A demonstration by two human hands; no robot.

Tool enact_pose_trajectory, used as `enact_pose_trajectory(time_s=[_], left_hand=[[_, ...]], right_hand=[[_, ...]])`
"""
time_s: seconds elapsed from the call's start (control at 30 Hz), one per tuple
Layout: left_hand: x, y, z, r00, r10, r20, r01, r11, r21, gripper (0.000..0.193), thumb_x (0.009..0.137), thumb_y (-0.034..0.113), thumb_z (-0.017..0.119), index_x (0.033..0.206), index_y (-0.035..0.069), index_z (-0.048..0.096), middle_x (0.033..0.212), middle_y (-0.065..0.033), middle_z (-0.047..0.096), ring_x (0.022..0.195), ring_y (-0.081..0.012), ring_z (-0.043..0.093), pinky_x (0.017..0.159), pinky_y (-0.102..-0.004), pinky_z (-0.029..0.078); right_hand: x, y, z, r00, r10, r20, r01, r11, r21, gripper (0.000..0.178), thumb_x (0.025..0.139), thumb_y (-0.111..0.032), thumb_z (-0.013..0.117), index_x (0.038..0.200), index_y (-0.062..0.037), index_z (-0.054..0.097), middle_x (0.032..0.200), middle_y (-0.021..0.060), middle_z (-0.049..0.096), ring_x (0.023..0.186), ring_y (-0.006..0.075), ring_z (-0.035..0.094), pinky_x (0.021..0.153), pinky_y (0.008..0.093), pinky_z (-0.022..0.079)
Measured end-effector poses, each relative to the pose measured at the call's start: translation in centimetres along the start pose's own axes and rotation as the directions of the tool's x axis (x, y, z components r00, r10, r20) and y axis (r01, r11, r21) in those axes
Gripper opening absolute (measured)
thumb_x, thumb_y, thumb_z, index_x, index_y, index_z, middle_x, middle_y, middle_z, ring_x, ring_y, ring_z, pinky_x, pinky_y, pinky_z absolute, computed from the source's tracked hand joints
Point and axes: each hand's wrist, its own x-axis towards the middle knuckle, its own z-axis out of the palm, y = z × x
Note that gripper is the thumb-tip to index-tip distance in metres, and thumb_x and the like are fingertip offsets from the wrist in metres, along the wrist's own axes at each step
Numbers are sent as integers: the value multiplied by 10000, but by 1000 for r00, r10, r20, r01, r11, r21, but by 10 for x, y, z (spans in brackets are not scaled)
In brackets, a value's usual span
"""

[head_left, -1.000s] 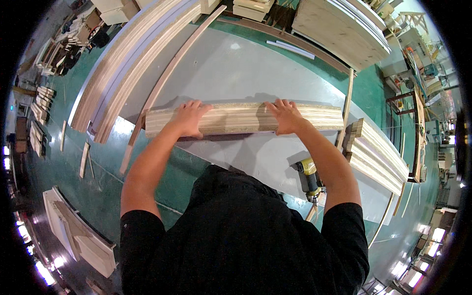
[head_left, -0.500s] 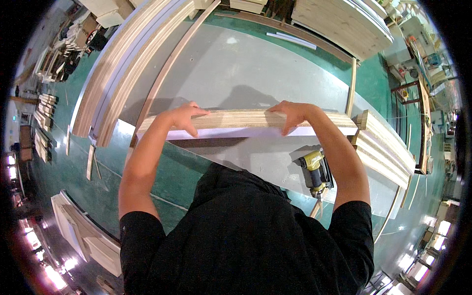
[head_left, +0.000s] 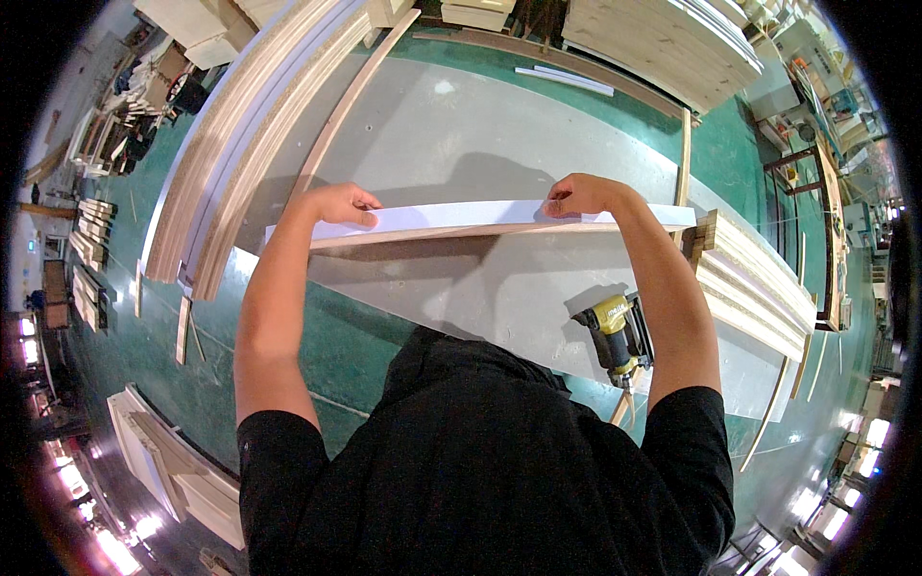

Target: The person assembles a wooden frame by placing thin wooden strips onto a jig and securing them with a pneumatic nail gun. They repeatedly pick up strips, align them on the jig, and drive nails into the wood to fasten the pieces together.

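Note:
A long, narrow wooden board (head_left: 451,217) lies across the grey worktop in front of me, its white face up and a bare wood edge toward me. Near its left end my left hand (head_left: 343,204) grips it, thumb on the white face and the fingers partly hidden at the far side. My right hand (head_left: 582,196) is closed on the far edge, toward the right end, fingers curled. To the right, close to my right forearm, a green-yellow and black nail gun (head_left: 618,338) rests on the worktop.
Long stacked boards (head_left: 245,154) stand at the left of the grey worktop (head_left: 461,125). More wooden pieces (head_left: 754,283) are stacked at the right. A thin strip (head_left: 357,91) runs along the worktop's left side. Farther back stands a large panel stack (head_left: 663,43).
The board has been turned over: its layered wood side faced up before, and its white face does now. Both hands have gone from spread fingers to a closer grip.

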Motion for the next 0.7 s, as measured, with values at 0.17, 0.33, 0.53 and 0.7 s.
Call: enact_pose_trajectory(time_s=[0.17,0.33,0.53,0.7], left_hand=[[-6,21,3,999,-12,-34,16,995,100,465,930,251,729,1338,49,635,1227,-113,717,1127,-225,654,1000,-384,489],[-24,51,36,944,80,-321,39,937,347,534,907,215,715,1400,69,571,1318,-176,647,1242,-333,601,1090,-436,436],[-35,91,115,693,287,-662,244,770,590,732,836,258,745,1498,131,461,1538,-175,409,1430,-387,382,1188,-603,240],[-13,69,176,529,415,-740,169,803,571,766,757,252,765,1463,130,496,1484,-147,433,1428,-362,355,1168,-684,184]], right_hand=[[-5,-9,2,996,-38,-76,27,989,-143,446,948,-438,672,1267,-126,684,1208,115,711,1102,277,655,976,428,493],[-28,-32,30,952,-110,-286,-5,928,-373,587,987,-389,600,1510,-181,432,1378,182,586,1254,380,584,1067,586,421],[-50,-41,84,644,-341,-685,-11,891,-454,619,938,-260,623,1515,-166,420,1507,173,410,1397,392,408,1166,615,292],[-40,-29,135,561,-326,-761,-30,911,-412,727,837,-218,691,1507,-149,415,1536,135,373,1437,377,332,1171,634,252]])
